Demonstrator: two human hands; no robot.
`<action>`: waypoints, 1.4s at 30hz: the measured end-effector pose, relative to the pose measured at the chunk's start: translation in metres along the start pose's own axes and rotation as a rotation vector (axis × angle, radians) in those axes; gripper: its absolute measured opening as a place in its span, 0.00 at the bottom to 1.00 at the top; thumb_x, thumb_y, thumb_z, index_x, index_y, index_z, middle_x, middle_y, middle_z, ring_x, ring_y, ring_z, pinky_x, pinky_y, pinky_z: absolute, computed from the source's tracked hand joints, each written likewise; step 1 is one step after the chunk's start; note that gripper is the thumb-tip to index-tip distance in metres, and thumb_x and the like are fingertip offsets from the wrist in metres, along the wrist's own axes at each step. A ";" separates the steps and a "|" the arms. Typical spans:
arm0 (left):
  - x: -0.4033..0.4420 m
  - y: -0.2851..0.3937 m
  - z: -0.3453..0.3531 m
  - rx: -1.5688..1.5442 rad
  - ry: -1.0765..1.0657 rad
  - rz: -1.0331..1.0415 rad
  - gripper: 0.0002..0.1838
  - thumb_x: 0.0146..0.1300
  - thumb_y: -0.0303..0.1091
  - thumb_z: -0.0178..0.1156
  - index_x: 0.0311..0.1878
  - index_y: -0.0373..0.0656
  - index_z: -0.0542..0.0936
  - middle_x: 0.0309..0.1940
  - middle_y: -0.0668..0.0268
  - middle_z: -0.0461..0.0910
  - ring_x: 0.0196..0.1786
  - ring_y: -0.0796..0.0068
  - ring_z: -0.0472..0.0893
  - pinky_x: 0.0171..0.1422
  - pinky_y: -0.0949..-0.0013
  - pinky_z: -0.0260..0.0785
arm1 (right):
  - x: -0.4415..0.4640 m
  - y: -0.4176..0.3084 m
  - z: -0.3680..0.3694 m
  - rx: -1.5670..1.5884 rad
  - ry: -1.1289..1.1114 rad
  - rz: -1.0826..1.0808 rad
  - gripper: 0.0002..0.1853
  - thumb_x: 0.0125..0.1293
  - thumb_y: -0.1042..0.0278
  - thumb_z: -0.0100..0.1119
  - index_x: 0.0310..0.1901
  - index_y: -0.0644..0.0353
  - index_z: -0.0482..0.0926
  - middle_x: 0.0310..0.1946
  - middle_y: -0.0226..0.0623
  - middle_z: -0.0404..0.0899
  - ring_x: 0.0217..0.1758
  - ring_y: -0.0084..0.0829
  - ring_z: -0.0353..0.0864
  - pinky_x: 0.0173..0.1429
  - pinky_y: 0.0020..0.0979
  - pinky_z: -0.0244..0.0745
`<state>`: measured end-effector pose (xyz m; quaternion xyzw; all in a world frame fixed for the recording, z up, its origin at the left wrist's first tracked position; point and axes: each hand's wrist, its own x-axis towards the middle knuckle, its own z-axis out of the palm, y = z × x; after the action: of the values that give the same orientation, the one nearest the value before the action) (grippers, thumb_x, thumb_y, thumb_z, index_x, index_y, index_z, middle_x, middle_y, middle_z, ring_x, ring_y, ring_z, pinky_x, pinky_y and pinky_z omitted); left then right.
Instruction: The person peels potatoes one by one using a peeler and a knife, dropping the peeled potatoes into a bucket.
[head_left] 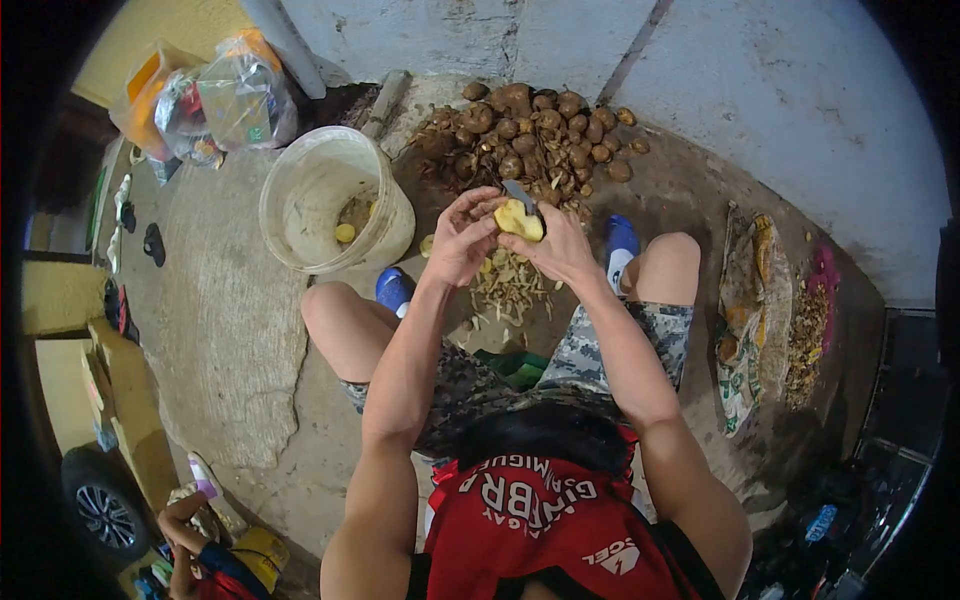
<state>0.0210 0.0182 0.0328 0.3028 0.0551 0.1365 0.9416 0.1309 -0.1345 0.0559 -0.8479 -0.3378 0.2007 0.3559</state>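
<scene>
A peeled yellow potato (519, 220) is between my two hands, in front of my knees. My left hand (466, 237) has its fingers bent at the potato's left side; whether it grips the potato is hard to tell. My right hand (556, 246) is closed on a knife, whose blade (519, 194) points up and left over the potato, and its thumb lies against the potato. Pale peelings (510, 287) lie on the ground below my hands. Beyond them is a heap of brown unpeeled potatoes (540, 135) by the wall.
A whitish bucket (390, 225) with a few yellow pieces inside stands left of my hands. Filled plastic bags (245, 100) are at the upper left. An opened sack (752, 320) lies to the right. Another person (200, 545) is at the lower left, near a wheel (105, 505).
</scene>
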 end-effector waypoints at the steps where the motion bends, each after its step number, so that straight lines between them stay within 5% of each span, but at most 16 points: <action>1: 0.000 -0.001 -0.001 -0.001 0.000 0.000 0.25 0.61 0.21 0.67 0.62 0.35 0.72 0.56 0.57 0.79 0.57 0.65 0.81 0.60 0.63 0.78 | 0.000 0.002 0.001 -0.026 0.031 -0.033 0.47 0.45 0.27 0.72 0.45 0.73 0.78 0.32 0.60 0.82 0.40 0.55 0.85 0.46 0.50 0.78; 15: -0.002 0.004 0.002 -0.005 -0.054 -0.064 0.25 0.61 0.29 0.66 0.61 0.33 0.74 0.56 0.55 0.80 0.59 0.62 0.81 0.64 0.60 0.76 | -0.002 -0.002 -0.004 -0.093 0.070 -0.106 0.44 0.44 0.32 0.75 0.42 0.73 0.78 0.26 0.58 0.82 0.33 0.55 0.86 0.42 0.48 0.79; 42: -0.001 -0.002 -0.003 -0.083 -0.079 -0.053 0.26 0.60 0.24 0.66 0.62 0.31 0.73 0.54 0.53 0.80 0.56 0.60 0.82 0.60 0.60 0.80 | -0.005 -0.009 -0.005 -0.136 0.089 -0.067 0.41 0.45 0.28 0.71 0.42 0.66 0.83 0.30 0.57 0.83 0.38 0.55 0.85 0.45 0.50 0.78</action>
<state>0.0198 0.0181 0.0290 0.2670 0.0201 0.1018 0.9581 0.1260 -0.1357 0.0665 -0.8664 -0.3626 0.1274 0.3188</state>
